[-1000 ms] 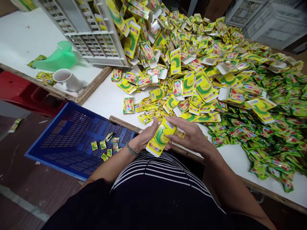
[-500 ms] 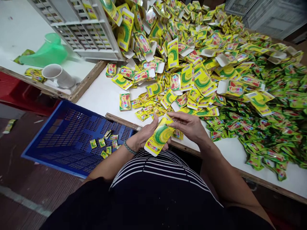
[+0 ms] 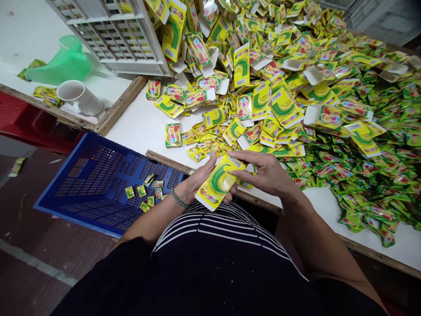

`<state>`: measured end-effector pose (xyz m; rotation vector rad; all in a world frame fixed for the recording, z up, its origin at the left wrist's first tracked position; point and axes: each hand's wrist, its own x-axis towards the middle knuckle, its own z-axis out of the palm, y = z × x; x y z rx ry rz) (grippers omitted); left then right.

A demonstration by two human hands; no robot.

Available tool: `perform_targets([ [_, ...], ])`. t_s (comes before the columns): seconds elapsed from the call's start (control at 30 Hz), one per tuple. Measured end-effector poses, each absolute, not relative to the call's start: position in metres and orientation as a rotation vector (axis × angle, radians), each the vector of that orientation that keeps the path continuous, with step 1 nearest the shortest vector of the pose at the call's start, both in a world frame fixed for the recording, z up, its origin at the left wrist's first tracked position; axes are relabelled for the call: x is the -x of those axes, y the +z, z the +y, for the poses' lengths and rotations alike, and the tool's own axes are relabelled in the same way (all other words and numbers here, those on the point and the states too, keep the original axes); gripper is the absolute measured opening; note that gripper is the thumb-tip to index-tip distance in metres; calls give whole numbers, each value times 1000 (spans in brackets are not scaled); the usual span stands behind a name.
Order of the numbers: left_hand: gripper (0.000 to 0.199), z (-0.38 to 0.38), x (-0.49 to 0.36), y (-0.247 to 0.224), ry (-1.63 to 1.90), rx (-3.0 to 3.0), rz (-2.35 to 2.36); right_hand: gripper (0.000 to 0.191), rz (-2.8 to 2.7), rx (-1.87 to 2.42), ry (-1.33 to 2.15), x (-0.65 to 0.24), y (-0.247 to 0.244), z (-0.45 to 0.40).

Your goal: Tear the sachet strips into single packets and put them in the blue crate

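Note:
A flat yellow carton (image 3: 219, 182) with a green swirl and a barcode is tilted in front of my body. Cradling it from the left and below, my left hand (image 3: 202, 180) has its thumb raised along the edge and its fingertips showing under the right side. My right hand (image 3: 263, 171) pinches the carton's far right end between thumb and fingers. Whether it also holds a small packet there is hidden. Just beyond both hands, small yellow wrapped packets (image 3: 199, 151) and a small closed box (image 3: 173, 134) lie on the white table.
Yellow cartons (image 3: 259, 101) are heaped across the table, with a pile of green packets (image 3: 368, 180) on the right. A blue crate (image 3: 75, 175) at lower left holds several small boxes. A white crate (image 3: 131, 39), a white cup (image 3: 79, 97) and a green scoop (image 3: 61, 66) stand left.
The carton has turned slightly in my hands, so its barcode end now shows more. My right hand's fingers have shifted along that end. The camera view has moved a little.

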<state>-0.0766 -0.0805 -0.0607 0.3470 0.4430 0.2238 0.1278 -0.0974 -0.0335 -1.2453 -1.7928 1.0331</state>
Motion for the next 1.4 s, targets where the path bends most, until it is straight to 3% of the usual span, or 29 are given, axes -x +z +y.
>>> perform_targets([
  [0.23,81,-78,81,-70,127,-316,390,43,-1702,1294,1175,-125,-45,-104],
  [0.33,72,-79,83,-74,150,-295,425,52,-1870,1228,1014,-121,-42,-111],
  [0.47,69,-80,82,-72,160,-298,460,48,-1887,1293,810,-118,-42,-118],
  [0.77,64,-82,81,-66,147,-313,405,44,-1376,1293,1342,-130,-59,-110],
  [1.23,74,-81,82,-66,141,-362,463,51,-1421,1284,1399,-116,-55,-113],
  [1.4,55,-81,99,-60,290,-383,470,50,-1301,1278,1460,-117,-59,-110],
])
